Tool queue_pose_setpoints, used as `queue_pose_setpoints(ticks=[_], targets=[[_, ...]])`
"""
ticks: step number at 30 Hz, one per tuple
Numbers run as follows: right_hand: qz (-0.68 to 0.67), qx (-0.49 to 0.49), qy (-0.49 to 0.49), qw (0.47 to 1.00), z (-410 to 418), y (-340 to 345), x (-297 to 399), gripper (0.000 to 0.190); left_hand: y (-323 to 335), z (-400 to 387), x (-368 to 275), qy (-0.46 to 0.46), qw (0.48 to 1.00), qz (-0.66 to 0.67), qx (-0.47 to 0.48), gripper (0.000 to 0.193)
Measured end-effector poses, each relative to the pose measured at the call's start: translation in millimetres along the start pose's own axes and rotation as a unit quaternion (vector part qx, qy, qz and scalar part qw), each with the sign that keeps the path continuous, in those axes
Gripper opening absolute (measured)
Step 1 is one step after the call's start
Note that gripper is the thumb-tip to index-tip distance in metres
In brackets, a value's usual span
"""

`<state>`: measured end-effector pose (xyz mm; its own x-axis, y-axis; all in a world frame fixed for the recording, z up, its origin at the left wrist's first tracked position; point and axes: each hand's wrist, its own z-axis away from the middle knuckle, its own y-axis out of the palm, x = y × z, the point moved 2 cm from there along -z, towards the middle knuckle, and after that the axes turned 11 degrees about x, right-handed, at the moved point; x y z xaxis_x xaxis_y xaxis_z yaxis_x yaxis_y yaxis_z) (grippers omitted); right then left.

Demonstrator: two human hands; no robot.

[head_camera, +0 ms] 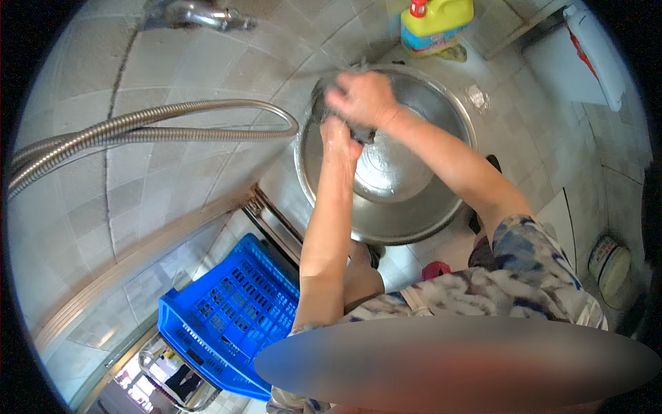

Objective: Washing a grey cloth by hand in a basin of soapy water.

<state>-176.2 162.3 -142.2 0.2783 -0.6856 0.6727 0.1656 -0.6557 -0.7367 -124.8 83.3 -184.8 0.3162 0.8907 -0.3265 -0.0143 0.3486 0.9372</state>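
Note:
A wide stainless steel basin (414, 220) stands on the tiled floor before me, its bottom wet and shiny. Over its far left side, my left hand (339, 135) grips a dark grey wet cloth (364, 134). Just beyond it, my right hand (362, 98) is on the same cloth, blurred by motion. The cloth is bunched between both hands, and part of it spreads toward the basin's left rim. My fingers partly hide it, so its shape is unclear.
A looped metal shower hose (207, 119) hangs at the left wall below a chrome tap (207, 18). A yellow jug (437, 26) with a red cap stands behind the basin. A blue plastic crate (232, 310) is at lower left, a white tub (610, 266) at right.

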Motion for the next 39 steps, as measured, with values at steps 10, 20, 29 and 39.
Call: queue_pose_setpoints(ticks=[10, 20, 29, 39], targets=[[-0.506, 0.063, 0.237, 0.827, 0.0, 0.3, -99.8, 0.051, 28.4, -6.0, -29.7, 0.041, 0.889, -0.443, -0.110, 0.027], [-0.309, 0.306, 0.099, 0.895, 6.6, -1.5, -89.9, 0.051, -0.3, 3.8, -43.9, 0.038, 0.832, -0.544, -0.104, 0.058], [-0.674, 0.072, 0.168, 0.716, -1.9, -0.5, -87.1, 0.040, -33.1, 6.2, -30.3, -0.065, 0.929, -0.337, -0.137, 0.042], [-0.051, 0.166, -0.198, 0.965, 51.9, -16.7, 78.1, 0.021, -32.0, 14.2, -5.4, -0.022, 0.994, -0.070, -0.083, 0.037]])
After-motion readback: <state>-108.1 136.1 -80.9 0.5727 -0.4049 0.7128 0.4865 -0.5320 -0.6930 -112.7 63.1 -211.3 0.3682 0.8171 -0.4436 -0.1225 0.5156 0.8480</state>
